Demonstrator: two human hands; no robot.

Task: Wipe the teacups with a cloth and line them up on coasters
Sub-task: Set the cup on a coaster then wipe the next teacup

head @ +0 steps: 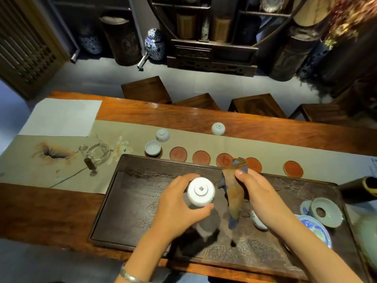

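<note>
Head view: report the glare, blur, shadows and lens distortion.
In the head view, wide-angle bending curves the table and shelving; glare streaks the table's polished far edge; the cloth in the right hand looks soft, perhaps from motion; the cup in the left hand is bright yet sharp; hand shadows fall on the dark tray; the corners darken.

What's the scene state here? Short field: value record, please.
left hand: left hand grips an upside-down white teacup above the dark tea tray
right hand: right hand holds a brown cloth
coasters: six red coasters in a row on the runner
filled: leftmost coaster holds an upright cup
empty coasters: five, e.g.
loose cups: two inverted on the runner
</note>
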